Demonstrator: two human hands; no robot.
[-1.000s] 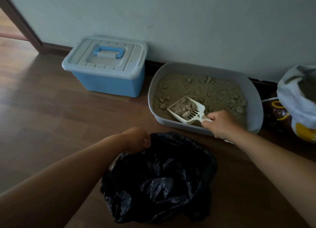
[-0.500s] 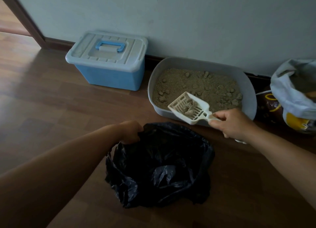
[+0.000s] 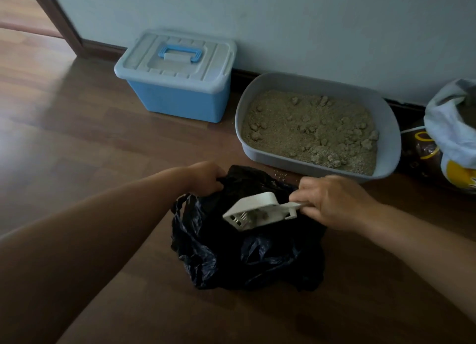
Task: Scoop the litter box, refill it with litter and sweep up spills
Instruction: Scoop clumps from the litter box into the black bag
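Right hand (image 3: 332, 202) clamped on the handle of a white slotted scoop (image 3: 253, 211), thumb and fingers pinching it from the right; scoop tipped on its side over the open mouth of a black bin bag (image 3: 247, 253), a few brownish clumps visible against its inner wall. Left hand (image 3: 206, 177) closed on the far left rim of the bag, holding that edge up; bag otherwise slumped on the wooden floor (image 3: 77, 142), crumpled and glossy, one loop handle hanging at its left.

Behind the bag, just beyond it: grey litter box (image 3: 386, 127) set against the pale wall (image 3: 309, 21), filled with sandy litter (image 3: 309, 129); clumps (image 3: 365, 140) scattered across the surface, thicker toward the right and near side. A few spilled grains (image 3: 279, 175) on the floor between box and bag.

Left of the litter box, apart from it: blue storage bin (image 3: 180, 101) with a pale lid and a blue carry handle lying flat on top. At the right edge of the view: open white-and-yellow litter sack (image 3: 448, 137), only partly in frame, touching or nearly touching the box's right end; cannot tell which.
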